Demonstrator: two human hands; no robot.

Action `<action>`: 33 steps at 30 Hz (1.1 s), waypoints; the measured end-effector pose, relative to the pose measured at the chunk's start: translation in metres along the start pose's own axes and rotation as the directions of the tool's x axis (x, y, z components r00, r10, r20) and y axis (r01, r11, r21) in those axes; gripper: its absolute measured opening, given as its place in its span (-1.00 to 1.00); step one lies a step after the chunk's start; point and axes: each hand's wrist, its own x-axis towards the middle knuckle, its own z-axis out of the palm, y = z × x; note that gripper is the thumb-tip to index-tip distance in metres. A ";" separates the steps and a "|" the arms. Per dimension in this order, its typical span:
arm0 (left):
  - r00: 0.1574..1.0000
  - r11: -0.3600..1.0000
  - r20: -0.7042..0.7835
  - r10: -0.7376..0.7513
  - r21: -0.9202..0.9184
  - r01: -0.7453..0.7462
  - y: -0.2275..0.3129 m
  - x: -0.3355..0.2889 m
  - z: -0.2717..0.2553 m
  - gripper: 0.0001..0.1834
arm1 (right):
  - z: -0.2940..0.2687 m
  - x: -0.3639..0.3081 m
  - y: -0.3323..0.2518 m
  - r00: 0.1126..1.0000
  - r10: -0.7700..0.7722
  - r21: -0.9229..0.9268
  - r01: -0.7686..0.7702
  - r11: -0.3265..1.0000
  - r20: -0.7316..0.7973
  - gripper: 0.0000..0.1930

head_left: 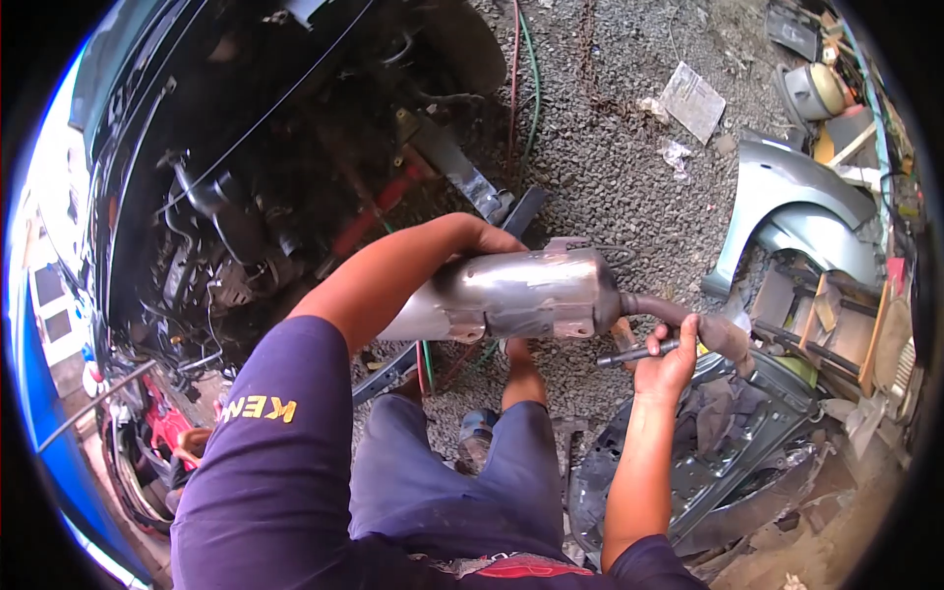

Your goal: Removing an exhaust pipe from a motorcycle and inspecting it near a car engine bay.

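Observation:
A silver metal muffler (531, 293), scuffed and with small welded brackets, is held level in front of my body. My left hand (499, 242) grips it from its far side, the forearm reaching over the muffler's left part; most of the fingers are hidden behind the metal. From the muffler's right end a rusty brown exhaust pipe (723, 335) bends out to the right. Just below the pipe, my right hand (666, 366) is closed around a short dark rod-shaped tool (619, 358), with the thumb pointing up close to the pipe.
At left stands a car's open front (226, 216) with exposed engine parts. A silver fender (787, 197) leans at right, near a dark door panel (708, 462) and scrap. Red and green hoses (536, 69) cross the gravel (610, 128). My feet are below the muffler.

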 end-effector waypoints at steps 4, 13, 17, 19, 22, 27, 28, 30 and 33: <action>0.997 0.988 0.055 -0.048 0.150 0.039 0.041 0.021 -0.035 -0.39 | -0.002 0.008 0.006 0.992 0.009 0.131 0.008 0.991 -0.129 -0.72; 0.891 0.752 -0.314 -0.328 0.485 0.448 0.125 0.009 -0.083 -0.32 | 0.026 0.000 0.063 0.969 0.092 0.322 -0.014 0.946 -0.228 -0.76; 0.800 0.603 -0.437 -0.411 0.527 0.598 0.139 0.016 -0.111 -0.28 | 0.028 -0.006 0.101 0.967 0.117 0.389 -0.019 0.921 -0.228 -0.75; 0.766 0.552 -0.449 -0.460 0.531 0.643 0.141 0.023 -0.117 -0.28 | 0.030 -0.010 0.118 0.971 0.143 0.419 -0.050 0.907 -0.194 -0.75; 0.767 0.570 -0.335 -0.547 0.522 0.634 0.154 0.024 -0.119 -0.31 | 0.029 -0.015 0.141 0.959 0.193 0.428 -0.088 0.899 -0.209 -0.73; 0.755 0.502 -0.439 -0.487 0.567 0.654 0.144 0.039 -0.125 -0.37 | 0.025 -0.021 0.166 0.956 0.240 0.494 -0.127 0.860 -0.171 -0.69; 0.724 0.481 -0.451 -0.522 0.545 0.686 0.143 0.040 -0.129 -0.37 | 0.026 -0.024 0.170 0.952 0.247 0.495 -0.128 0.860 -0.182 -0.69; 0.752 0.509 -0.425 -0.504 0.557 0.656 0.138 0.037 -0.129 -0.39 | 0.028 -0.029 0.174 0.947 0.274 0.536 -0.145 0.832 -0.169 -0.69; 0.788 0.515 -0.439 -0.432 0.597 0.615 0.132 0.035 -0.121 -0.39 | 0.030 -0.038 0.181 0.941 0.285 0.513 -0.158 0.844 -0.179 -0.67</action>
